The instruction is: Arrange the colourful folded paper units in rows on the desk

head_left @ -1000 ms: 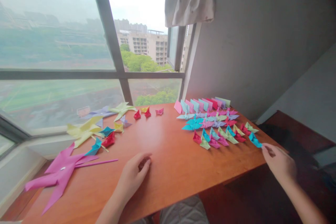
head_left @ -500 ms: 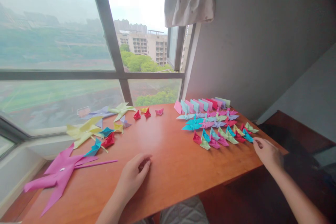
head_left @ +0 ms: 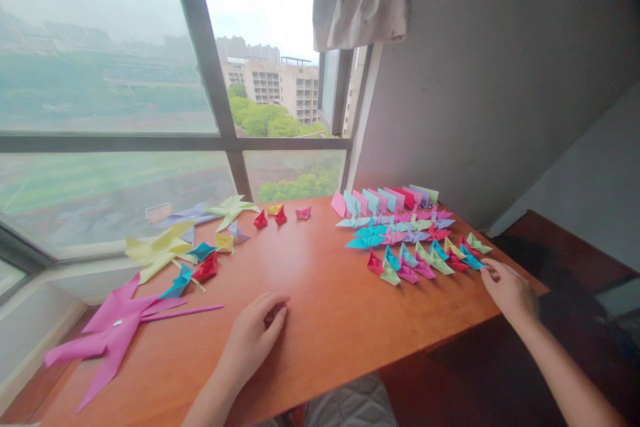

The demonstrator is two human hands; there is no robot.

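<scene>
At the right end of the front rows, my right hand (head_left: pixel 510 287) has its thumb and finger closed on the tip of a blue paper boat (head_left: pixel 471 259). Beside that boat stand a red paper boat (head_left: pixel 457 263) and a pale green one (head_left: pixel 479 245). My left hand (head_left: pixel 257 330) rests on the wooden table (head_left: pixel 320 320) with loosely curled fingers, the thumb a little apart and nothing visible in it. Left of it lies a magenta paper pinwheel (head_left: pixel 117 323), its stick pointing toward that hand.
Behind the boats are rows of paper cranes (head_left: pixel 370 235) and upright folded papers (head_left: pixel 385 200). More boats, such as a red one (head_left: pixel 206 268), and a yellow pinwheel (head_left: pixel 163 250) lie at left by the window (head_left: pixel 110 200). A grey wall (head_left: pixel 450 80) borders the right.
Almost nothing differs. My right hand has shifted very slightly at the blue boat, and its fingers remain on the tip. My left hand stays in place.
</scene>
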